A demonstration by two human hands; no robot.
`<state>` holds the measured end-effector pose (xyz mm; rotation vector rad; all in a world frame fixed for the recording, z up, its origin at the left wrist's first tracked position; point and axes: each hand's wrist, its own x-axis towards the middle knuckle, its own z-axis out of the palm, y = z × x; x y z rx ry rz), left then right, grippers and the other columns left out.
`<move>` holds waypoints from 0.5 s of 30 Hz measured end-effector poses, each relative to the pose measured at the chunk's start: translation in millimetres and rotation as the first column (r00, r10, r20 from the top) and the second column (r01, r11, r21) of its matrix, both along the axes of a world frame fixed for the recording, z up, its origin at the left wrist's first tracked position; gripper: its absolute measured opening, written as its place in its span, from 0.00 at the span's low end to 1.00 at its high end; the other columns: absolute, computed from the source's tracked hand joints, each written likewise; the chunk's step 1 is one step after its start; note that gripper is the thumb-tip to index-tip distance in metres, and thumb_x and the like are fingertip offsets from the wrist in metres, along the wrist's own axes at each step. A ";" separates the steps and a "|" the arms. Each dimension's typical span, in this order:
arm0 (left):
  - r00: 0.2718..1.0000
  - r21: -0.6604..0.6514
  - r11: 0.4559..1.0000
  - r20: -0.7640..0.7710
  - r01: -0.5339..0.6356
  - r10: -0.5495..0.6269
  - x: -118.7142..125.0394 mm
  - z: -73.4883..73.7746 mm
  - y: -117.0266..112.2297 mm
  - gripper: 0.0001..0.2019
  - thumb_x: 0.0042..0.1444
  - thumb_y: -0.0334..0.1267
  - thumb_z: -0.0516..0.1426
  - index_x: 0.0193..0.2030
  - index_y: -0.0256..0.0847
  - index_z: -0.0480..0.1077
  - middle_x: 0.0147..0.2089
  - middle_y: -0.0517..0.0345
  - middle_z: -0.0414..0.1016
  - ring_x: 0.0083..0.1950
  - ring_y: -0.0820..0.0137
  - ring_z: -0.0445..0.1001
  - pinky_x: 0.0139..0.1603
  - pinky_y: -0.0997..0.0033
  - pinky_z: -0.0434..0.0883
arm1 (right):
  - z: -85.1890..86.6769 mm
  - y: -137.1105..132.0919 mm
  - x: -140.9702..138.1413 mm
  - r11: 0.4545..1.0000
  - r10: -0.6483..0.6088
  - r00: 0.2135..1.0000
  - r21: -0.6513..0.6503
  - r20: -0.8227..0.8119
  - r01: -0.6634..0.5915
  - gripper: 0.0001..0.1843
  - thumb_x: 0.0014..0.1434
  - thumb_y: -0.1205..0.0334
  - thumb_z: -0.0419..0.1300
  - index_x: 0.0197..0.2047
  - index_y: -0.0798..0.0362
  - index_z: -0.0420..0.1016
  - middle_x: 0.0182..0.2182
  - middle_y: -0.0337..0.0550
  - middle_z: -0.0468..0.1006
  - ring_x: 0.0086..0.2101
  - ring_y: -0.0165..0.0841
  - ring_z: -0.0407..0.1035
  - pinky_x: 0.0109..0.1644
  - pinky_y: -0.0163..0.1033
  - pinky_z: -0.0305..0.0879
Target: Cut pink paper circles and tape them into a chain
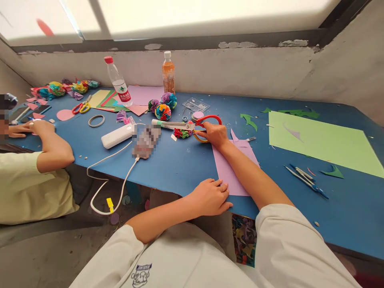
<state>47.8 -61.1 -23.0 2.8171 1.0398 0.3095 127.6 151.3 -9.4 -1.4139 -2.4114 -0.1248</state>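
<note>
My right hand [215, 135] is closed around the red and yellow handles of a pair of scissors [189, 126], whose blades point left. Under them lie a small red and green paper flower [182, 133] and a glue stick [156, 122]. My left hand [211, 198] lies flat with its fingers out, touching the near left edge of a purple sheet of paper [229, 172]. My right forearm crosses over that sheet. A cut purple piece and a utility knife [251, 139] show just beyond the right wrist.
A phone [147, 141] is cabled to a white power bank [118, 136]. Two bottles, water [121, 90] and orange drink [168, 74], stand behind paper flower balls [163, 112]. On the right lie a green sheet [324, 140] and a compass [307, 182]. A co-worker's arm [55, 148] rests at left.
</note>
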 end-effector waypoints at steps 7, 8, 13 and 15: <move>0.997 -0.259 0.966 -0.071 0.003 -0.022 -14.7 38.2 58.2 0.19 0.68 0.43 0.47 0.58 0.39 0.69 0.61 0.53 0.73 0.60 0.66 0.72 0.53 0.68 0.72 | 40.4 -14.0 31.5 0.987 -0.156 0.930 -0.087 -0.333 0.134 0.46 0.52 0.23 0.41 0.44 0.59 0.72 0.32 0.60 0.77 0.34 0.40 0.68 0.35 0.42 0.52; 0.996 -0.206 0.978 -0.092 -0.019 0.000 -15.1 41.5 73.0 0.19 0.68 0.42 0.46 0.59 0.37 0.69 0.64 0.50 0.69 0.64 0.65 0.68 0.57 0.67 0.69 | 45.6 -16.3 37.8 0.981 -0.189 0.897 -0.105 -0.400 0.160 0.47 0.51 0.21 0.38 0.43 0.57 0.70 0.32 0.61 0.75 0.34 0.41 0.67 0.36 0.44 0.53; 0.977 -0.115 0.991 -0.210 -0.063 0.038 -18.5 36.3 123.2 0.28 0.69 0.45 0.45 0.70 0.31 0.53 0.74 0.46 0.48 0.74 0.64 0.49 0.70 0.62 0.55 | 51.9 -20.4 58.1 0.886 -0.290 0.784 -0.464 -0.549 0.003 0.38 0.48 0.19 0.29 0.24 0.44 0.57 0.16 0.43 0.61 0.16 0.32 0.55 0.26 0.48 0.50; 0.975 -0.144 0.986 -0.217 -0.085 0.052 -21.3 31.5 122.6 0.30 0.69 0.48 0.43 0.71 0.31 0.50 0.75 0.46 0.48 0.75 0.64 0.49 0.71 0.60 0.52 | 48.4 -21.5 64.3 0.795 -0.319 0.788 -0.602 -0.527 -0.080 0.37 0.49 0.22 0.24 0.17 0.43 0.52 0.11 0.40 0.53 0.11 0.28 0.45 0.23 0.49 0.45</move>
